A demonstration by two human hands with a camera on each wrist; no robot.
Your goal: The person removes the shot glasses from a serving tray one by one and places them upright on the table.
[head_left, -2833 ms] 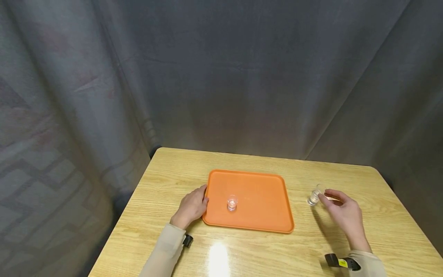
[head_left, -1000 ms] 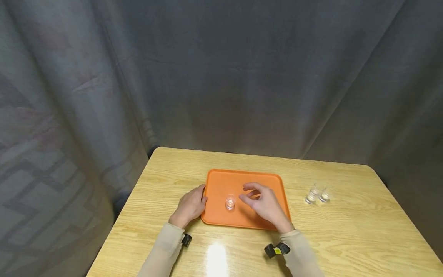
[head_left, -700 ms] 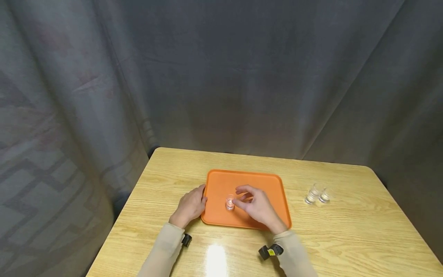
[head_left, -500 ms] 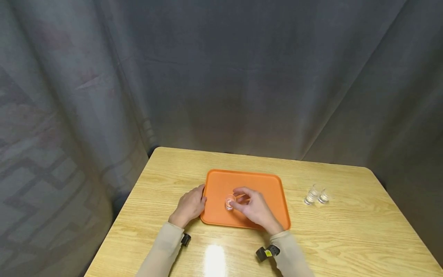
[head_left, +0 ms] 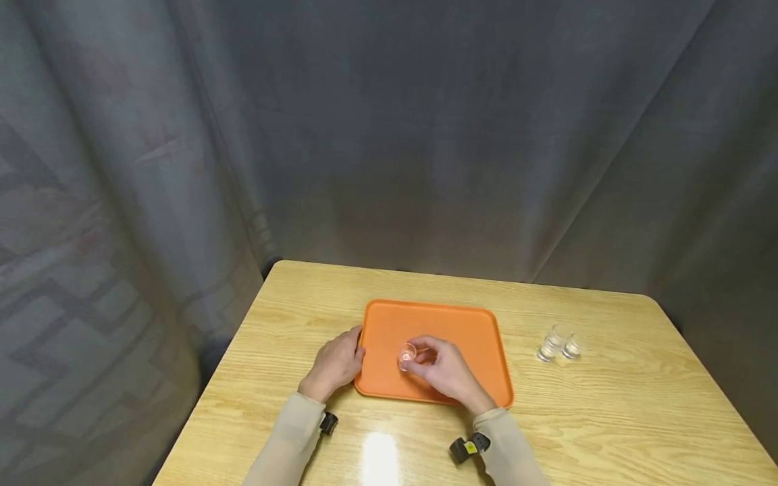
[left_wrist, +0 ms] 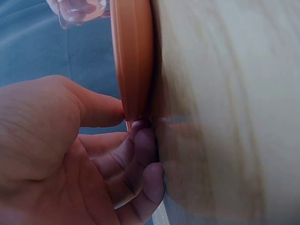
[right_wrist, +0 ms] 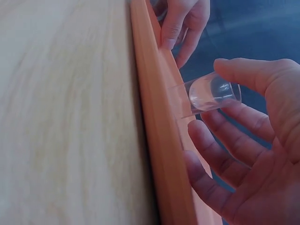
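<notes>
My right hand point(head_left: 446, 371) holds a small clear shot glass point(head_left: 405, 356) over the left part of an orange tray point(head_left: 462, 331). In the right wrist view, thumb and fingers lie on both sides of the shot glass point(right_wrist: 211, 93), near its rim, and its other end is close to the tray's surface. My left hand point(head_left: 334, 361) grips the tray's left edge. The left wrist view has the thumb against the tray rim point(left_wrist: 133, 56) and the fingertips tucked at its underside, by the table.
More small clear glasses point(head_left: 571, 347) stand close together on the wooden table point(head_left: 632, 398), right of the tray. A grey curtain point(head_left: 413, 169) hangs behind the table's far edge. Light glares off the tabletop in front of the tray.
My right hand came left from the glasses at the right to the shot glass on the tray and closed its fingers on it. My left hand has stayed at the tray's edge.
</notes>
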